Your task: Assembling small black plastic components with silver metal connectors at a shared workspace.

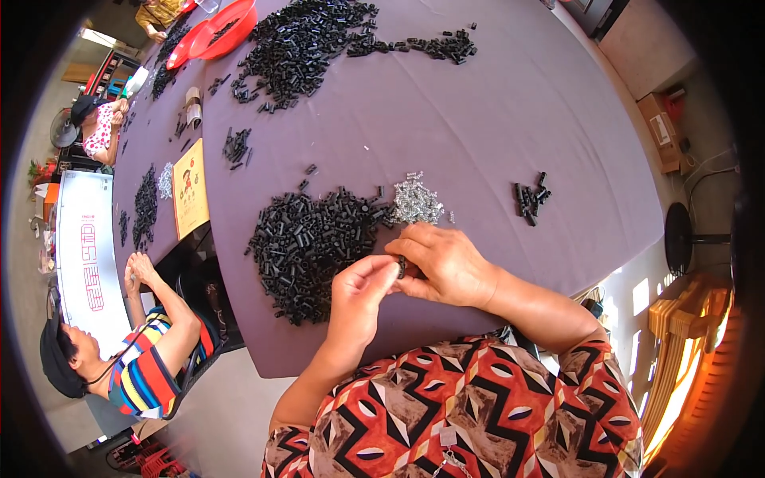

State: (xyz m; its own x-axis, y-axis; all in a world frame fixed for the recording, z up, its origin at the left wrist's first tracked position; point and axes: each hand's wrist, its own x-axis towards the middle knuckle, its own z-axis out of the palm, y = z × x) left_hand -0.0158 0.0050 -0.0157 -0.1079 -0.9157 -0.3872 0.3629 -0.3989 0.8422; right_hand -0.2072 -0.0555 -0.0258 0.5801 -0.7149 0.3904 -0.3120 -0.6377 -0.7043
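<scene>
My left hand (358, 299) and my right hand (446, 267) meet over the near edge of the cloth-covered table. Between the left thumb and fingers a small black cylindrical piece (401, 267) is pinched. The right fingers close around the same spot, and what their tips grip is partly hidden. Just beyond my left hand spreads a large heap of black cylindrical pieces (311, 247). Touching its right side, past my right hand, lies a small pile of shiny silvery pieces (417, 199). Farther right sits a little group of black pieces (531, 197).
A bigger black heap (299, 52) lies toward the far side, near red basins (223, 32). A yellow booklet (190, 187) rests at the left table edge. A person in a striped shirt (151, 350) works at left; others sit farther off. A cardboard box (663, 131) stands at right.
</scene>
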